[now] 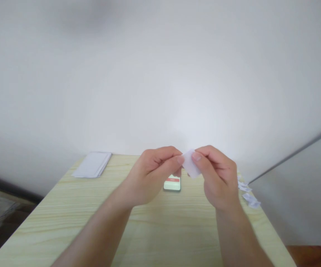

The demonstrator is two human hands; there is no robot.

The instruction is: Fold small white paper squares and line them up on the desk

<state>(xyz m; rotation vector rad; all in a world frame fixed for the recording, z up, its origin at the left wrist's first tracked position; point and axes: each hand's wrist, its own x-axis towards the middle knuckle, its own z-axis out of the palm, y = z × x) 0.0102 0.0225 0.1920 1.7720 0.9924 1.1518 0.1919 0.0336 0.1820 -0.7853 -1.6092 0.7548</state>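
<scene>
A small piece of folded white paper (191,165) is held up in the air above the table, tilted so that it looks like a diamond. My left hand (157,167) pinches its left corner between thumb and fingers. At the upper right edge, my right hand (217,172) grips the same paper, thumb on the near face. The fingertips behind the paper are mostly hidden. Below and behind my left hand lies a phone (172,184) with its screen lit, its upper part covered by the fingers.
A stack of white paper sheets (92,165) lies at the table's back left corner. Several small folded paper pieces (251,200) lie along the right edge, partly behind my right hand. The pale wooden table (93,211) meets a white wall (149,81) at the back.
</scene>
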